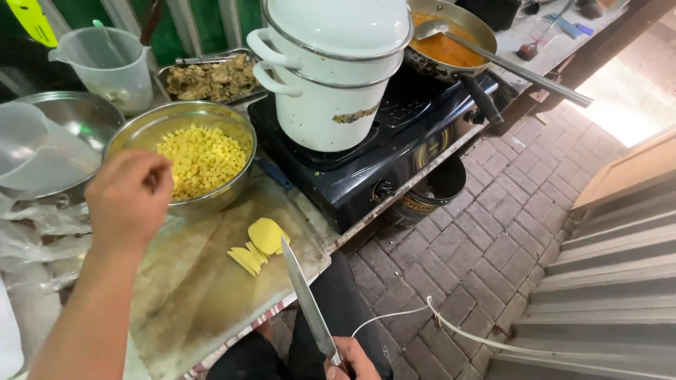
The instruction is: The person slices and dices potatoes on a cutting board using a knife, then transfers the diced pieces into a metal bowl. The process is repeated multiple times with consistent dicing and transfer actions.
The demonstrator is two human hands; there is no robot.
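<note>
Fig.: Left hand (130, 200) clenched, contents unseen, above steel bowl (184, 156) of diced potato. Right hand (352, 359) grips knife (304, 299), tip near potato slices (258, 245) on board (211, 281). Risk: blade unwatched; slices near board edge could slide.

Left forearm extended forward and up from the lower left of the view, bare to the wrist. Left hand (130, 200) raised, back toward the camera, fingers curled loosely downward with tips drawn together. Right hand (352, 360) low at the bottom edge, only partly visible, fingers closed in a grip, thumb uppermost. Hands well apart, left held far higher than right.
</note>
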